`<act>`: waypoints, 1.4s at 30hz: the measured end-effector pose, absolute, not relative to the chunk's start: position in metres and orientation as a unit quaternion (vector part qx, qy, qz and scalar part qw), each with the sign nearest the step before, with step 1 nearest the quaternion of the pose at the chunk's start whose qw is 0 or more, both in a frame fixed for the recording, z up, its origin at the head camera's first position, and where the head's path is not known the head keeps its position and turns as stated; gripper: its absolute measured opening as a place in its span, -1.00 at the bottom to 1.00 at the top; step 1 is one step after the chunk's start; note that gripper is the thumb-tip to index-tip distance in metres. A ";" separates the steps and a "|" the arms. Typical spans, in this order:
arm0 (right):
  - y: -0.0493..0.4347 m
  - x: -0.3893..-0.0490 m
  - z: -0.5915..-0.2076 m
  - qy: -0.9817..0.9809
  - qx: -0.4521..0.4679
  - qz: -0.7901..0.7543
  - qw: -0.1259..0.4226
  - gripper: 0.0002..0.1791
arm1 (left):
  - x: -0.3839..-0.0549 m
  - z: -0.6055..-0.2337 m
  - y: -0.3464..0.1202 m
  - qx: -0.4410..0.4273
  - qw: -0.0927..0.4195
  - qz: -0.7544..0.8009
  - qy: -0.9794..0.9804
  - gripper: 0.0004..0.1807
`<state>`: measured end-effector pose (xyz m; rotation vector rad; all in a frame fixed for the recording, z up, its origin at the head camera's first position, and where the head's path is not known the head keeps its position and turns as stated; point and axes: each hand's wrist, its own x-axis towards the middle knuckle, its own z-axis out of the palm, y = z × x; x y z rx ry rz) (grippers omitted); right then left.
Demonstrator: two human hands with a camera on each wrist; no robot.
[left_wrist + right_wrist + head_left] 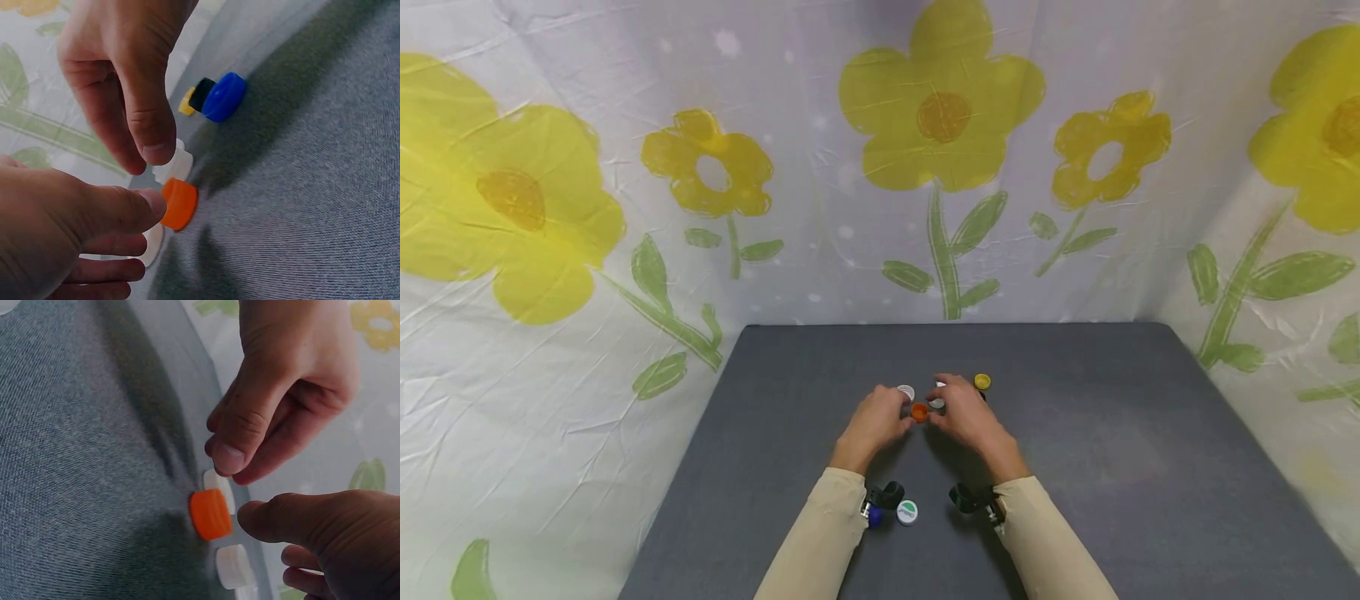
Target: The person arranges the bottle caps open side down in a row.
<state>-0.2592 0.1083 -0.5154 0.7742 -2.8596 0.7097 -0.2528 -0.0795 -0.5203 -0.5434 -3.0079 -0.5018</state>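
An orange bottle cap lies on the dark table between my two hands. My left hand is on its left side, fingers bent; in the left wrist view its thumb tip overlaps the orange cap. From the right comes my right hand, thumb and fingers spread around a white cap. In the right wrist view its thumb points at the orange cap, with a gap between. Another white cap sits just beyond the left fingers. Neither hand shows anything in its grasp.
A yellow cap lies beyond the right hand, near a black cap and a blue cap. Closer in, a white cap with a green mark and a blue object lie by the left wrist. Flowered cloth hangs behind.
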 end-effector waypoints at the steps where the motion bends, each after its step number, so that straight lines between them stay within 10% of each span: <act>1: 0.108 -0.260 -0.517 -0.937 0.256 0.234 0.047 -0.73 | -0.254 -0.522 -0.079 -0.178 0.024 -0.160 -0.971 -0.81; 42: 0.103 -0.250 -0.509 -0.936 0.251 0.238 0.057 -0.81 | -0.240 -0.509 -0.075 -0.182 0.079 -0.162 -0.967 -0.86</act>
